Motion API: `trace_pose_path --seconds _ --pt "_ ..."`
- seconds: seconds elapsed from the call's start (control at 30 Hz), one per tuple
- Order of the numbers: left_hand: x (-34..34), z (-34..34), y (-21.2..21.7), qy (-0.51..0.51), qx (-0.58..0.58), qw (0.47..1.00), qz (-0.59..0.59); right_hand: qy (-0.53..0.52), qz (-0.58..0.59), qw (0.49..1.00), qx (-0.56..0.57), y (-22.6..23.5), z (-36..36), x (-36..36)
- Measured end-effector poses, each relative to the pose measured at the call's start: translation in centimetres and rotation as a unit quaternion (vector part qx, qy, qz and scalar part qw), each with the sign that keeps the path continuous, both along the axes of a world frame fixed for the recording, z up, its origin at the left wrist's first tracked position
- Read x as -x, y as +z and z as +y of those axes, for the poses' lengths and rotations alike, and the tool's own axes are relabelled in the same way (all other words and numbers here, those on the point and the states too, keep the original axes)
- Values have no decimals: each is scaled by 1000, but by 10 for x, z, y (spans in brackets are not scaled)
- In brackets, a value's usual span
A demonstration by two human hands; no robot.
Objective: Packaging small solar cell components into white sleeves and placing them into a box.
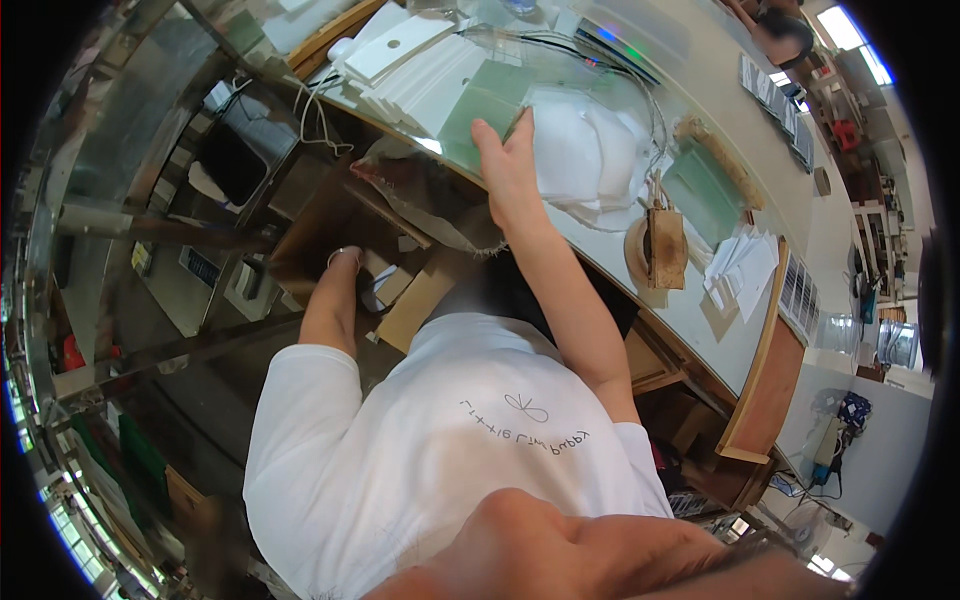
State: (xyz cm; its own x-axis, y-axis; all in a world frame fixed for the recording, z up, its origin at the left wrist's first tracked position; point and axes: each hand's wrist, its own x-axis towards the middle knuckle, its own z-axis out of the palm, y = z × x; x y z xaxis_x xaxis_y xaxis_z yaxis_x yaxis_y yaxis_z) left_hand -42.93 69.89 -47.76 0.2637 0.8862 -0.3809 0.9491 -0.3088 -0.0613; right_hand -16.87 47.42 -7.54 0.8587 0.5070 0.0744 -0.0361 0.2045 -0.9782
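Observation:
My right hand (511,180) is at the table's near edge, closed on a flat green plate (487,92). The thumb lies over the plate and the other fingers are at its right edge, partly hidden. Left of the plate is a fanned stack of white sheets (400,75); right of it, a pile of thin white sheets (580,150). My left hand (346,256) reaches down beside an open brown box (315,225) below the table. A band circles its wrist, and its fingers are hidden from view.
On the table (715,335) stand a round brown object with a wooden block (664,245), another green plate (706,190) and loose white cards (740,268). Cables (640,75) cross the back. A clear plastic bag (425,195) hangs under the edge. Another person (780,30) is at the far right.

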Motion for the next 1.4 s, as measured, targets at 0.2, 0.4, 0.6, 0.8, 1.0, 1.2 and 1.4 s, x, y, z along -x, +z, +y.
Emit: trace_pose_path --seconds 0.2,0.4,0.6,0.8,1.0,1.2,1.4 --pt "10 -20 -21 153 -76 985 -38 -47 -17 999 4 7 5 19" --pt "-3 -30 1 152 34 988 15 -62 -30 994 83 20 14 12" --pt "-6 -30 2 109 12 994 18 -52 -30 998 21 13 48 -21" --pt "17 -17 -32 122 42 992 11 -64 47 996 -48 1 24 11" --pt "19 0 -68 271 26 960 -72 11 -39 997 67 29 2 9" --pt "9 6 -79 338 -37 940 -36 -16 -102 979 174 27 15 13" --pt "5 5 -64 288 -8 956 -53 72 -213 916 333 60 -23 -1"
